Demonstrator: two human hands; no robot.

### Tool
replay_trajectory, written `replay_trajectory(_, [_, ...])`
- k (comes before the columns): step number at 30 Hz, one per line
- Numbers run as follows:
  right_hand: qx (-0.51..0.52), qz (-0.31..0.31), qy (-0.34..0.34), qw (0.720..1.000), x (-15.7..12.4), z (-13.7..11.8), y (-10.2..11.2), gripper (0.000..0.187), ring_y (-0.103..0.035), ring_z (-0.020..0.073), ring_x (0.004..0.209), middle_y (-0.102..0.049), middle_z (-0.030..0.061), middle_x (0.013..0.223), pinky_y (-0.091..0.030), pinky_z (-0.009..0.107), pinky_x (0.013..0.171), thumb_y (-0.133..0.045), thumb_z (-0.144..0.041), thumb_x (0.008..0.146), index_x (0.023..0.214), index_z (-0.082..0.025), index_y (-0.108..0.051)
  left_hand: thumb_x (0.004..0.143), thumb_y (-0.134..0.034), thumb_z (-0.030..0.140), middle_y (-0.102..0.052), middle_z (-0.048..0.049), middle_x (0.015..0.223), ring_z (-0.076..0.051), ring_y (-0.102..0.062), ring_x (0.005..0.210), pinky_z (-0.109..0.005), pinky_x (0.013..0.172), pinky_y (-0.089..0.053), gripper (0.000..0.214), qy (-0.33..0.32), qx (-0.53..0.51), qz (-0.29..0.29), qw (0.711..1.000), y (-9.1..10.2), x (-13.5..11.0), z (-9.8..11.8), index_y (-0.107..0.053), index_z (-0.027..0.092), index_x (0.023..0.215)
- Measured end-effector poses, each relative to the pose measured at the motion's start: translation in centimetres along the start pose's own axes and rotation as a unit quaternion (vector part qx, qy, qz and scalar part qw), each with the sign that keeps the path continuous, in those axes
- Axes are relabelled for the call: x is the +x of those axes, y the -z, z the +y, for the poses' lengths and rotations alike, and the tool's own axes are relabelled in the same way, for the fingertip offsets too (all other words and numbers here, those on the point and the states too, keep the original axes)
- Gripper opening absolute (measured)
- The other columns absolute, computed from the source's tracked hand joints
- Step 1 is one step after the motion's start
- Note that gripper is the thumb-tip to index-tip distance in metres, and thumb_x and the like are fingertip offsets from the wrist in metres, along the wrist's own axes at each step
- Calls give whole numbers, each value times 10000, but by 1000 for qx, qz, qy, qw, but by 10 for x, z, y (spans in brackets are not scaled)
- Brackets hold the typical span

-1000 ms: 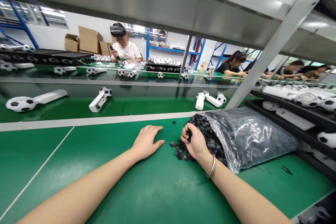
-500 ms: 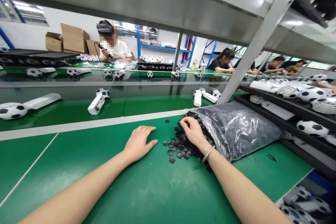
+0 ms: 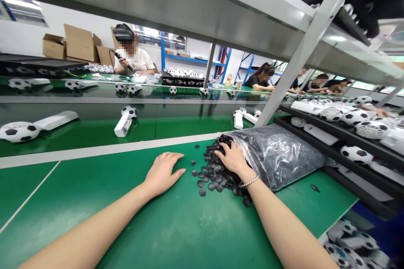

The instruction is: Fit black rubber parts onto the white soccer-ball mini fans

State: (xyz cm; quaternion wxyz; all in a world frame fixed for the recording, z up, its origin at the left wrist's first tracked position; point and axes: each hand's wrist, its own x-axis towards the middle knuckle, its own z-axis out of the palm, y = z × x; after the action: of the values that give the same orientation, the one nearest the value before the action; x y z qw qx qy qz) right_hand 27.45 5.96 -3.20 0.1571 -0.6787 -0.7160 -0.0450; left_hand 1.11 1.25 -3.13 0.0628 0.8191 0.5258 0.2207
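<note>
My left hand (image 3: 163, 173) rests on the green tabletop (image 3: 176, 227), fingers stretched and thumb apart, holding nothing. To its right lies a heap of small black pentagon pieces (image 3: 217, 178), spilling from the mouth of a clear plastic bag (image 3: 280, 151). My right hand (image 3: 232, 158), with a twisted bracelet at the wrist, reaches into the heap at the bag's mouth. Its thumb and fingers are spread over the pieces, and some fingertips are partly hidden among them. The bag lies on its side, full of dark pieces.
Black trays (image 3: 334, 143) of soccer-ball-patterned white devices stand at the right. A slanted metal post (image 3: 284, 77) rises behind the bag. Beyond the table edge, a green conveyor (image 3: 176, 124) carries similar devices (image 3: 125, 121). Across it sits a person (image 3: 137, 59) holding a dark tool.
My right hand has gone from pinched fingers to spread ones over the heap. More black pieces have spread out toward the left and front. My left hand stays nearly still.
</note>
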Motion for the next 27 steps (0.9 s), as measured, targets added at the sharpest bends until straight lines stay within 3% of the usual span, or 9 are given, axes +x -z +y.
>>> replay_trajectory(7, [-26, 38, 39, 998, -3, -7, 4, 242, -479, 248, 874, -499, 115, 926, -357, 371, 798, -473, -358, 845, 973, -184, -583, 803, -490, 393, -554, -35, 1160, -238, -449, 1093, -402, 933, -358, 374, 0, -8, 5, 1000, 0, -1, 1, -510, 228, 1139])
replay_trajectory(13, [-10, 29, 87, 996, -3, -13, 5, 128, -480, 223, 806, -509, 106, 884, -371, 318, 732, -496, -256, 840, 915, -185, -572, 797, -501, 401, -554, -37, 1162, -234, -447, 1092, -402, 934, -357, 379, 4, -7, -2, 1000, 0, -1, 0, -521, 229, 1134])
replay_trajectory(19, [53, 35, 132, 989, -4, -17, 7, 133, -510, 178, 773, -535, 54, 803, -388, 251, 688, -427, -272, 882, 898, -191, -531, 788, -514, 390, -551, -39, 1163, -237, -451, 1087, -402, 936, -353, 372, 2, -14, 4, 1000, -1, 0, -1, -530, 236, 1126])
replay_trajectory(27, [110, 61, 166, 978, -8, -27, 12, 186, -519, 175, 748, -555, 41, 779, -397, 257, 658, -368, -321, 897, 904, -195, -504, 773, -537, 370, -555, -32, 1157, -234, -445, 1091, -401, 950, -334, 370, 3, -22, 6, 1000, -2, -1, -1, -536, 240, 1119])
